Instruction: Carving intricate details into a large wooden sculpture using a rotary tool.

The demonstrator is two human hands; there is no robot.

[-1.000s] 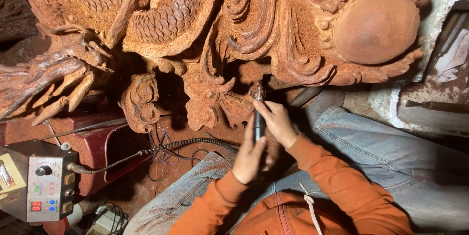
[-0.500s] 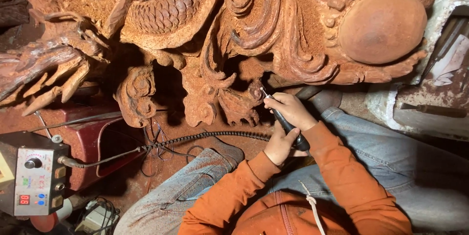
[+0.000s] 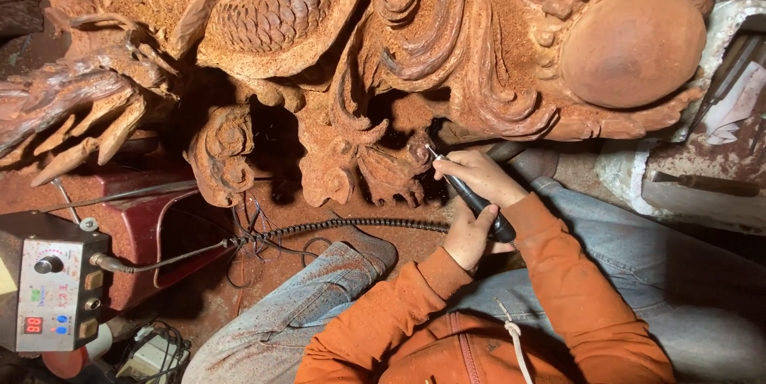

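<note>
A big reddish wooden carving point(image 3: 335, 49) with scales, curls and claws fills the top of the view, coated in sawdust. My right hand point(image 3: 481, 176) grips the front of a slim black rotary handpiece point(image 3: 477, 203), whose thin bit touches a small curled detail point(image 3: 403, 164) of the carving. My left hand point(image 3: 469, 238) closes around the handpiece's rear end, just below the right hand. Both sleeves are orange. A ribbed flexible cable point(image 3: 319, 230) runs from the handpiece leftward.
A grey control box point(image 3: 52, 296) with a knob and red display sits at lower left, joined to the cable. A smooth round ball point(image 3: 634, 49) is carved at upper right. My jeans-clad legs point(image 3: 319, 296) lie on the dusty floor. White trays point(image 3: 718, 112) stand at right.
Both hands and the handpiece swung from upright to slanted, the bit now pointing up-left into the curled detail. The view has drifted slightly.
</note>
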